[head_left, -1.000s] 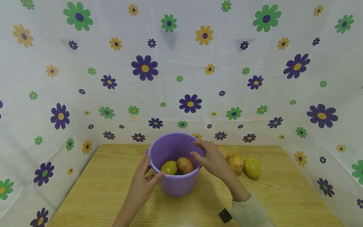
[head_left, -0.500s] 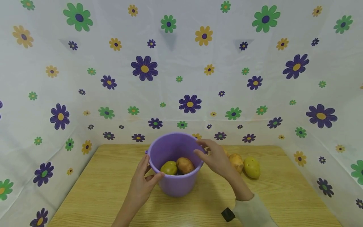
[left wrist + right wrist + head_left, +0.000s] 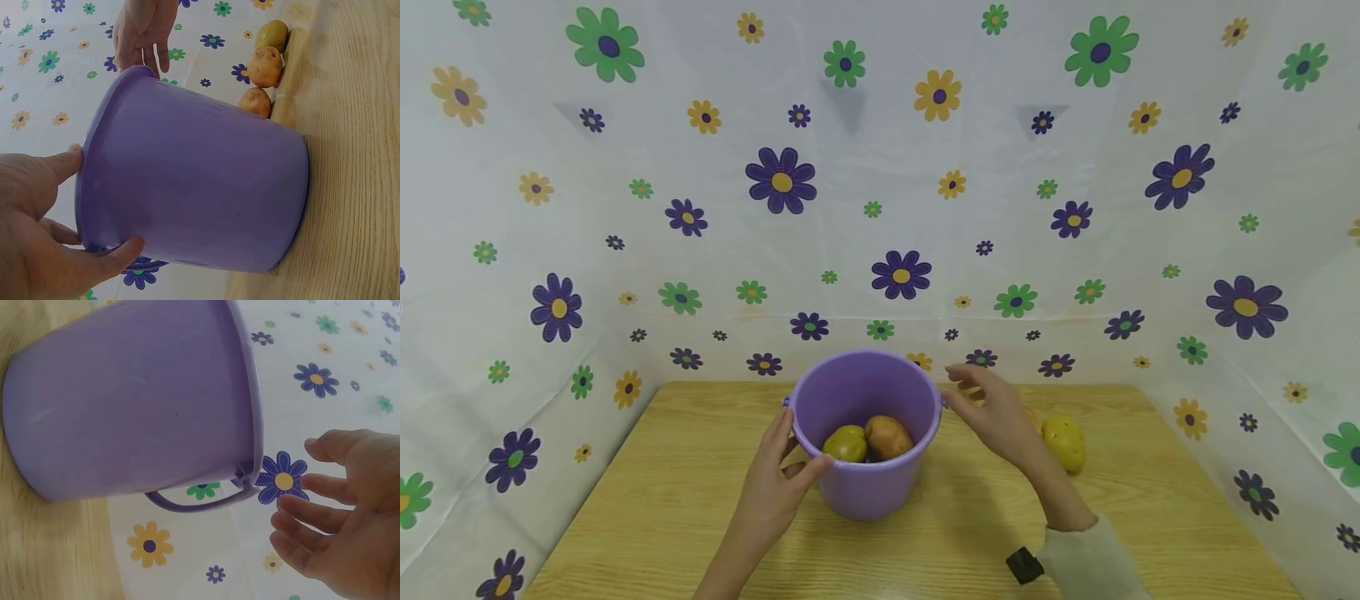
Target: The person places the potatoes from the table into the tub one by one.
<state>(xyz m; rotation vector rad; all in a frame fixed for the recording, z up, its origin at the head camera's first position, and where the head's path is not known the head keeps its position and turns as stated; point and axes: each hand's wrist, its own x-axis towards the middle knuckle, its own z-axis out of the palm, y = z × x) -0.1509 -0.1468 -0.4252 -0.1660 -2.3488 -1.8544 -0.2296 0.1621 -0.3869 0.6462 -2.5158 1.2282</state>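
A purple bucket stands upright on the table; a potato and a smooth green fruit, perhaps a mango, lie inside it. My left hand holds the rim on the near left, thumb at the front and fingers along the side. Just off the right rim hovers my right hand, fingers loosely bent around nothing. The right wrist view shows a gap between that hand and the bucket's handle, which hangs down behind. Beyond the bucket in the left wrist view lie two potatoes, a larger potato and a smaller potato.
A yellow-green fruit rests on the wooden table right of the bucket, partly behind my right forearm. A white flower-patterned cloth encloses the back and sides. A small black block sits by my right sleeve.
My right hand has moved rightward from over the bucket's right rim to outside it, now covering most of the potatoes in the head view. The left hand and bucket stay put.
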